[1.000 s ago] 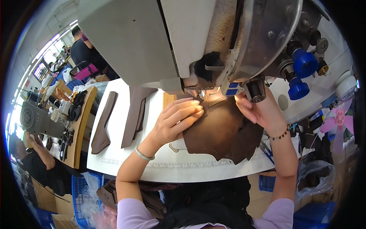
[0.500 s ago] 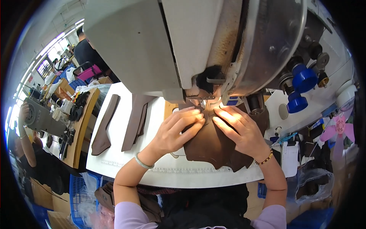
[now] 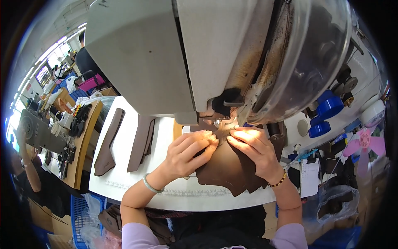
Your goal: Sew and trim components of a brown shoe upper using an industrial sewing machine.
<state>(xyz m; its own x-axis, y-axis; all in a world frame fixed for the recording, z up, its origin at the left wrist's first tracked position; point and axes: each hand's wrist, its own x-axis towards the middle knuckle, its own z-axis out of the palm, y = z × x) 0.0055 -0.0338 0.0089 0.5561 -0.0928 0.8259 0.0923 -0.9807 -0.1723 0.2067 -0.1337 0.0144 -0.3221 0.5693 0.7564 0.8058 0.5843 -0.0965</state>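
Observation:
A brown leather-like piece with a scalloped near edge lies under the needle area of a sewing machine. My left hand pinches its left side just short of the needle, thumb and fingers together. On the other side, my right hand grips the piece between thumb and bent fingers. Lamp light falls between the two sets of fingertips. The machine's head hides the far part of the piece and most of the needle.
Brown strips and a small stack of similar strips lie on the white table at left. A blue basket stands below it. Blue knobs and a pink fan are at right. Another person works at far left.
The whole view has shifted, with the machine and table lower in the picture. My right fingers have bent and drawn closer to the thumb. Both hands stay on the brown piece by the needle.

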